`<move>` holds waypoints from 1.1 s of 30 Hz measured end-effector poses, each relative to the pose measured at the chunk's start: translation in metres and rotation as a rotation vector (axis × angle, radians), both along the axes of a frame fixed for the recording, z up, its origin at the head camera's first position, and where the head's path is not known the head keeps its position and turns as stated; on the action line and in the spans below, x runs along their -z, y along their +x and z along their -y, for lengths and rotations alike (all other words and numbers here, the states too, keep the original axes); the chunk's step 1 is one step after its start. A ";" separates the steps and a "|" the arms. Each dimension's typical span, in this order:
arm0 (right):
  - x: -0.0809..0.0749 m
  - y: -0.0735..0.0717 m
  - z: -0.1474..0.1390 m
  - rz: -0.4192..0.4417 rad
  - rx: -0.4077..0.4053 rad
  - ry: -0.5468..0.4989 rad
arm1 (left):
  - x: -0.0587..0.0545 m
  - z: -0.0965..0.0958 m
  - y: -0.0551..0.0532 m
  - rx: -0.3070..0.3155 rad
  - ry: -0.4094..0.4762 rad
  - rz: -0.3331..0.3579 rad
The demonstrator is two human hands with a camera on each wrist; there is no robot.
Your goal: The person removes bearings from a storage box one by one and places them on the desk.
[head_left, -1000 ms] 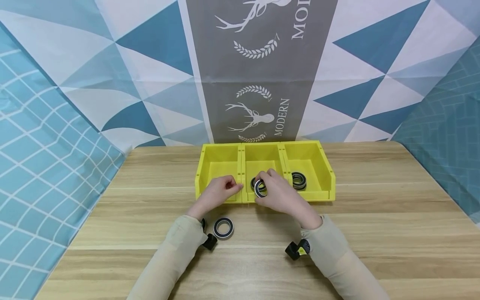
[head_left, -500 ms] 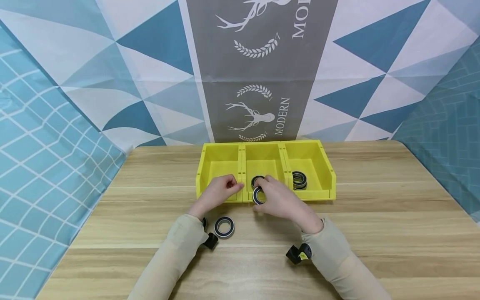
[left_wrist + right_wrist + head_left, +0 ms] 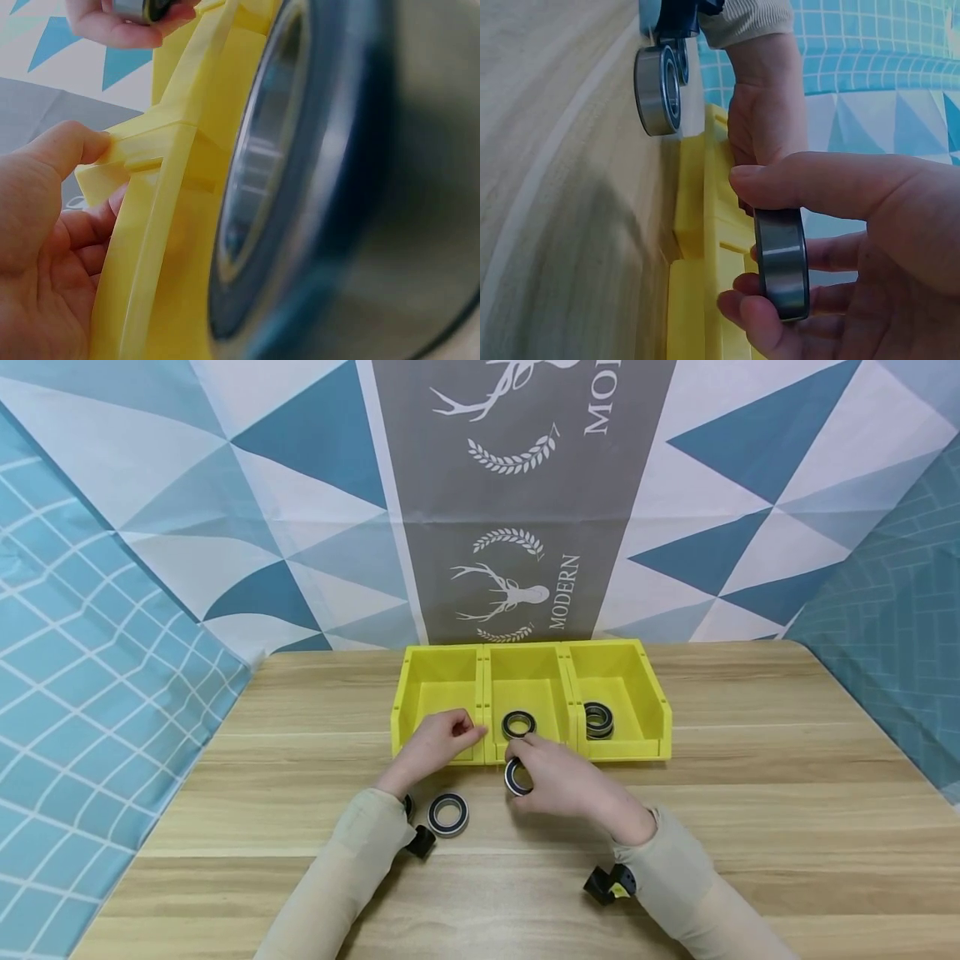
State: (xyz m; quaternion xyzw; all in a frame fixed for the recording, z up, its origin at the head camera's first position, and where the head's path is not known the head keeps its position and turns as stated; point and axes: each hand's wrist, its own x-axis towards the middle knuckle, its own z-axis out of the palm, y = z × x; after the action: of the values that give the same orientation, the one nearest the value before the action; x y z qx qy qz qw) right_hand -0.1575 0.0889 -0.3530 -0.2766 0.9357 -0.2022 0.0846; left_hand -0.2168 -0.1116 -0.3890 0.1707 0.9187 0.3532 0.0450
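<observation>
Bearing (image 3: 782, 262) pinched in right grip (image 3: 561, 779), ring face upward, left grip (image 3: 438, 740) holding yellow bin (image 3: 154, 255)

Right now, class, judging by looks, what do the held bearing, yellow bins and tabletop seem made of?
Held bearing: probably polished steel, since it shines grey; the dull black ring could be rubber.
Yellow bins: likely satin plastic, evenly coloured, moulded-looking.
Tabletop: wood or laminate, slightly glossy, with streaky grain.
</observation>
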 end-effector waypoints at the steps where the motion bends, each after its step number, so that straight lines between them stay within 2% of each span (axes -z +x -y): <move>1: 0.000 0.001 0.000 -0.002 -0.008 -0.002 | 0.000 0.000 0.000 0.000 0.001 -0.001; 22: 0.013 0.008 0.007 0.022 -0.200 0.089 | 0.001 0.000 0.000 0.000 -0.004 -0.002; 29: 0.021 0.012 0.015 0.031 -0.207 0.105 | 0.001 0.000 0.000 -0.003 -0.005 0.005; 33: 0.024 0.013 0.017 0.005 -0.209 0.115 | 0.001 0.000 0.000 -0.001 0.006 0.002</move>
State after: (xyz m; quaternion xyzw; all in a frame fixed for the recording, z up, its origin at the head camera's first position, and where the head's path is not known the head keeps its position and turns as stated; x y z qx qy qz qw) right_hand -0.1440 0.0722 -0.3765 -0.3667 0.9116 -0.1387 0.1234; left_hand -0.2166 -0.1118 -0.3900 0.1703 0.9178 0.3559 0.0453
